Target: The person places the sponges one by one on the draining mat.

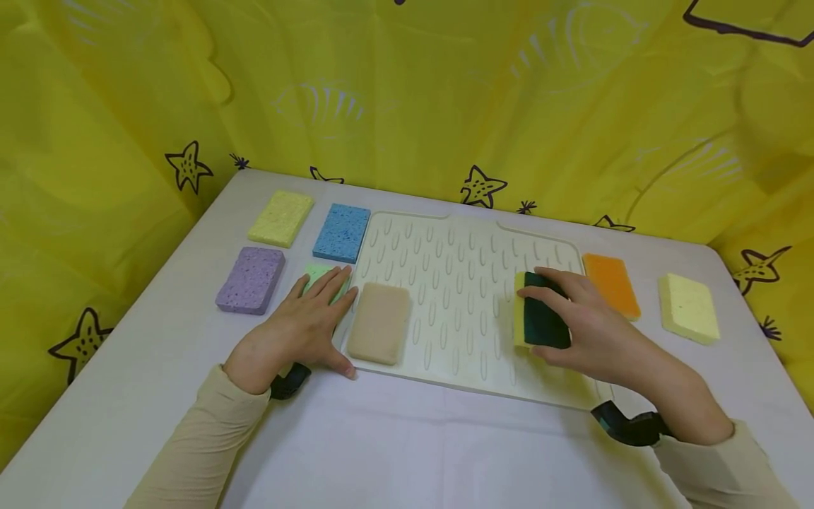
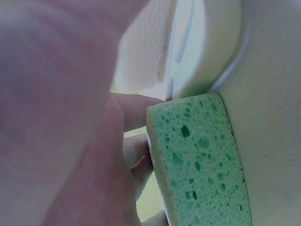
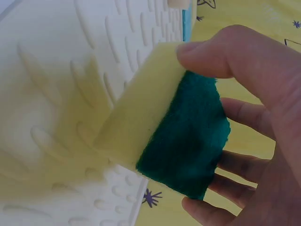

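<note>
In the head view, my right hand point(image 1: 585, 318) grips a yellow sponge with a dark green scouring side point(image 1: 545, 318), thumb at one end and fingers at the other. The right wrist view shows that scouring sponge point(image 3: 174, 132) tilted above the white ridged mat point(image 1: 445, 332). My left hand point(image 1: 299, 332) lies spread over a light green sponge point(image 1: 321, 272), mostly hidden beneath the fingers. In the left wrist view, the green sponge point(image 2: 200, 160) sits beside the mat's edge, under the fingers. A beige sponge point(image 1: 379, 323) lies on the mat's left side, near the left fingertips.
Left of the mat lie a yellow sponge point(image 1: 281, 218), a blue sponge point(image 1: 341, 232) and a purple sponge point(image 1: 251, 280). To the right are an orange sponge point(image 1: 612, 286) and a pale yellow sponge point(image 1: 689, 308). A yellow patterned curtain point(image 1: 407, 92) hangs behind the white table point(image 1: 407, 452).
</note>
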`<state>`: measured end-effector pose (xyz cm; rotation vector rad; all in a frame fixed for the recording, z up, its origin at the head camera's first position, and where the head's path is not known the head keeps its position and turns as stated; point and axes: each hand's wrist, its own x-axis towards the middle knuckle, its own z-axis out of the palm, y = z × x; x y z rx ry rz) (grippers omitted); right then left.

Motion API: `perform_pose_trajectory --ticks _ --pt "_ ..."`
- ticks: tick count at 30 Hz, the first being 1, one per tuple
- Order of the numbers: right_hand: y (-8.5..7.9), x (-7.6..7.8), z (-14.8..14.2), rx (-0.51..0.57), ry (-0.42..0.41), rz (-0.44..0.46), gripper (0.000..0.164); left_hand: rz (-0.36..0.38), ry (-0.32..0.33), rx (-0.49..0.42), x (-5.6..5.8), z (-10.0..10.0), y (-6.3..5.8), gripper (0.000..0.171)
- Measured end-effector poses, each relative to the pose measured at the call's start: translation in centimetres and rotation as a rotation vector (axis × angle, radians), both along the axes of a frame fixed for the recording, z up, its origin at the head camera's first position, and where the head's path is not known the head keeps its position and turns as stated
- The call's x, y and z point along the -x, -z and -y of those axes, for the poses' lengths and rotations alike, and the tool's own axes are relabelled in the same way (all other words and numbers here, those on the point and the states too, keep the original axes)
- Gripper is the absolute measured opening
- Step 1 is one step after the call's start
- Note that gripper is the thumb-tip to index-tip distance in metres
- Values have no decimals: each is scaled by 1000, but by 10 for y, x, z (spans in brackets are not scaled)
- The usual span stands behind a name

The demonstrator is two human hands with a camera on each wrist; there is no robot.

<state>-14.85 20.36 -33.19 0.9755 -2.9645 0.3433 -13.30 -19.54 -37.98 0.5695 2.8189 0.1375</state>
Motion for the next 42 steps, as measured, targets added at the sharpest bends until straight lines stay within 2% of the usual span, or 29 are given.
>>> perform_pose_trajectory --ticks 6,13,22,30,42 --pt "2 0 7 13 -26 -6 69 -1 0 -5 0 -1 1 127" --pt "4 0 14 36 -23 41 71 -9 6 -2 1 -1 1 127" --pt "8 1 26 43 -75 14 71 7 3 2 2 -2 0 127" --pt "10 1 39 85 -66 31 86 -10 12 -2 1 -1 1 127" --pt "15 -2 65 79 -107 52 90 -7 9 9 0 0 0 127"
